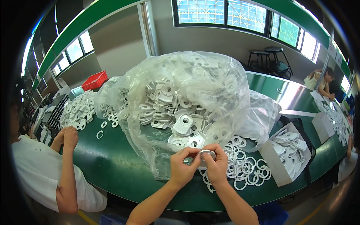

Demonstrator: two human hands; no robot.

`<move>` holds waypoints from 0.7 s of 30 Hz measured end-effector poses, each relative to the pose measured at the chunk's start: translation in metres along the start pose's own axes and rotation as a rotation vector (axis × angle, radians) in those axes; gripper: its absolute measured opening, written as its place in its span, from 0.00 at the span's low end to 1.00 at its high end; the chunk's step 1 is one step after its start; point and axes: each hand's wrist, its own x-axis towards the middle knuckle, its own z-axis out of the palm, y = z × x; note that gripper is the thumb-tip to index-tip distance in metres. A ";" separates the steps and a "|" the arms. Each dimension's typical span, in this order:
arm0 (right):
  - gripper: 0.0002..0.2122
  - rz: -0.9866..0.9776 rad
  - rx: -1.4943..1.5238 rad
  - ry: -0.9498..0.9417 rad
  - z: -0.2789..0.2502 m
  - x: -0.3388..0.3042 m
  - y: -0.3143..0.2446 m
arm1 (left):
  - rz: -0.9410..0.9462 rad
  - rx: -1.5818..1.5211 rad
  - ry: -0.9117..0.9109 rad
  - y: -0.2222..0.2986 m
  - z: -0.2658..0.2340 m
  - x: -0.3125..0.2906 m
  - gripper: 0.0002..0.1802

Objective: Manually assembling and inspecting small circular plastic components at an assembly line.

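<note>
While the left hand (pixel 182 167) and right hand (pixel 216 167) pinch a small round part (pixel 206 152) between them, loose white rings (pixel 243 167) lie just rightward, nearer the right hand.

1. no words, numbers or labels can be read here.
2. a pale panel (pixel 335 50) by the green beam (pixel 300 15), upper right: any marks too small to make out.
</note>
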 end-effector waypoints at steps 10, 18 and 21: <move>0.08 0.043 0.171 0.012 -0.006 0.008 0.003 | -0.264 -0.340 0.067 -0.005 -0.005 0.004 0.09; 0.07 -0.019 -0.171 -0.070 -0.003 0.004 0.000 | -0.052 -0.129 -0.040 0.001 -0.008 0.009 0.09; 0.07 -0.062 -0.276 -0.087 -0.002 0.003 -0.001 | -0.005 -0.074 -0.050 -0.002 -0.011 0.009 0.08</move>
